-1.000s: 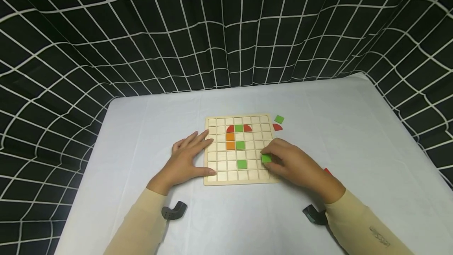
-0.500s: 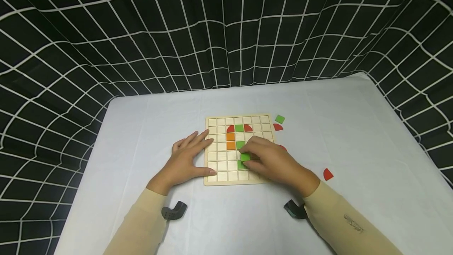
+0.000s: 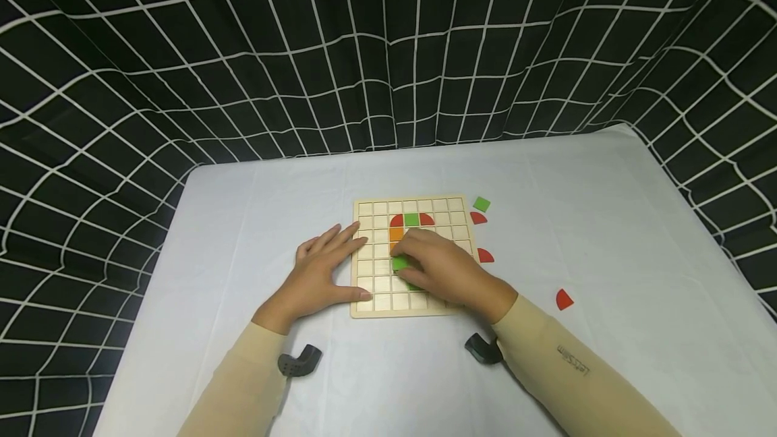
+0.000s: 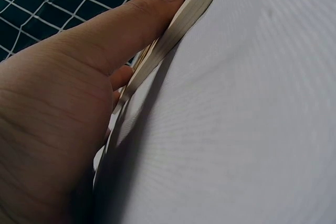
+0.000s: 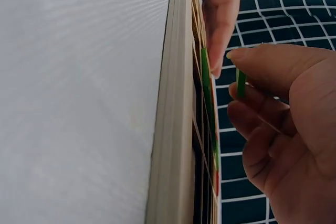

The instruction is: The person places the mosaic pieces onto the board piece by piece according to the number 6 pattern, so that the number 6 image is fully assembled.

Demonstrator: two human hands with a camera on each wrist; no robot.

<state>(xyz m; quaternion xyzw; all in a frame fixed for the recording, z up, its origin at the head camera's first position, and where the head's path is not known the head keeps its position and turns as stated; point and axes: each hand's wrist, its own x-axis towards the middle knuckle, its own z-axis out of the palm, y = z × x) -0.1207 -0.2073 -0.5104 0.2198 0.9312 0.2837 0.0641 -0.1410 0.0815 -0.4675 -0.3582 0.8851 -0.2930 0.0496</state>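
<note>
A wooden grid board lies on the white cloth. Over its middle, my right hand pinches a green square tile between thumb and fingers; the right wrist view shows this tile edge-on, raised off the board. My left hand rests on the board's left edge with fingers spread and thumb extended. Set in the grid are two red quarter-round tiles with a green tile between them, and orange squares below. Another green tile shows partly under my right hand, which hides nearby cells.
Right of the board lie a loose green square and red quarter-rounds, one beside the far corner, one by the edge, one farther out. A black curtain with white grid lines stands behind the table.
My right hand has moved left across the board with the green tile, from the right side to the middle. Red pieces on the right have come into view. My left hand has stayed put.
</note>
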